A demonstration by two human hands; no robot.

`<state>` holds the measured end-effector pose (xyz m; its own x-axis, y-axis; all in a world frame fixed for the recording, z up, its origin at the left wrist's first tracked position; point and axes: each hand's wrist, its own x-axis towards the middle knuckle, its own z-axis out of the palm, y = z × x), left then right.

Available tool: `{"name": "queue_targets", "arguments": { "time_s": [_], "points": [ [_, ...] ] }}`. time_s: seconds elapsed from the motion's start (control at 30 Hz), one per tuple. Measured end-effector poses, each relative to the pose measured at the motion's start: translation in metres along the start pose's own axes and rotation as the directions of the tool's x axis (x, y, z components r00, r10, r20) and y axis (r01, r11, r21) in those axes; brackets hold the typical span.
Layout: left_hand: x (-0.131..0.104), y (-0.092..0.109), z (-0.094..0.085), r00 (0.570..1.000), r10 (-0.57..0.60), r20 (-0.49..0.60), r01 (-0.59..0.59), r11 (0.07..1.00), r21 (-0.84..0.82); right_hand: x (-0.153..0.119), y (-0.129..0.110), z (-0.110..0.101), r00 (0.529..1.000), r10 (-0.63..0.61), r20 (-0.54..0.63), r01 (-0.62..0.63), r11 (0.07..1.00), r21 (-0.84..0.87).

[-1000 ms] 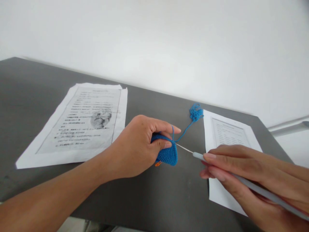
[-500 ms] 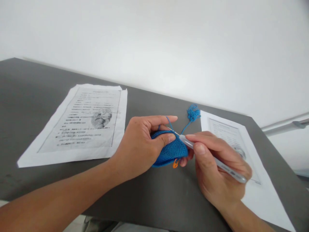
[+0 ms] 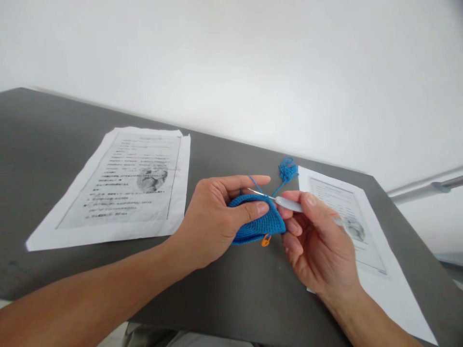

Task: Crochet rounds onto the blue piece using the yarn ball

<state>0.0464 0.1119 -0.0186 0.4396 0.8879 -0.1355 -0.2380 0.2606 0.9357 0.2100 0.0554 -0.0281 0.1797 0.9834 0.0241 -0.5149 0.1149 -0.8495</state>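
Note:
My left hand (image 3: 220, 217) pinches a folded blue crochet piece (image 3: 258, 224), thumb on its near face and index finger stretched out above it. A strand of blue yarn (image 3: 255, 183) passes over that index finger. In my right hand (image 3: 321, 241) is a crochet hook (image 3: 289, 204) with a grey handle, its metal tip at the piece's upper edge, pointing left. Some right fingertips are close to the piece's right end. An orange stitch marker (image 3: 266, 240) hangs from the lower edge. The fingers behind the piece are hidden.
A small tangle of blue yarn (image 3: 288, 169) lies behind my hands, joined to the piece by a strand. Printed sheets lie on the grey table (image 3: 231, 289), one at left (image 3: 119, 183), one at right (image 3: 376, 250), partly under my right hand. A white wall (image 3: 231, 72) stands behind.
My right hand has rolled over, turning its palm more into view, and the hook now lies flatter, with more of its metal tip showing. The left hand has barely shifted.

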Motion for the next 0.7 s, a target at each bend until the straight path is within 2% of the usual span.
{"name": "queue_targets", "arguments": {
  "time_s": [0.13, 0.23, 0.37, 0.5, 0.57, 0.7],
  "points": [
    [0.0006, 0.0004, 0.001, 1.0, 0.016, -0.003, -0.016, 1.0, 0.018, -0.0023, 0.0033, 0.0037, 0.99, -0.141, -0.02, 0.137, 0.983, -0.122],
    [0.0009, 0.0007, 0.0014, 1.0, 0.01, 0.021, -0.009, 0.999, -0.035, -0.003, 0.0035, 0.0068, 0.979, -0.204, -0.012, 0.198, 0.961, -0.194],
    [0.0022, -0.0011, -0.0001, 0.991, -0.057, 0.124, 0.076, 0.986, -0.152, -0.0016, 0.0006, 0.0074, 0.982, -0.189, -0.01, 0.186, 0.971, -0.15],
    [0.0041, -0.0034, -0.0035, 0.976, -0.064, 0.207, 0.104, 0.977, -0.186, 0.0012, -0.0026, 0.0057, 0.998, -0.058, -0.021, 0.057, 0.997, -0.049],
    [0.0046, -0.0039, -0.0049, 0.972, -0.063, 0.224, 0.106, 0.977, -0.186, 0.0013, -0.003, 0.0053, 0.999, -0.032, -0.02, 0.031, 0.999, -0.028],
    [0.0047, -0.0048, -0.0072, 0.968, -0.06, 0.245, 0.106, 0.978, -0.18, -0.0041, -0.002, 0.0046, 0.981, -0.193, 0.015, 0.192, 0.964, -0.185]
  ]
}}
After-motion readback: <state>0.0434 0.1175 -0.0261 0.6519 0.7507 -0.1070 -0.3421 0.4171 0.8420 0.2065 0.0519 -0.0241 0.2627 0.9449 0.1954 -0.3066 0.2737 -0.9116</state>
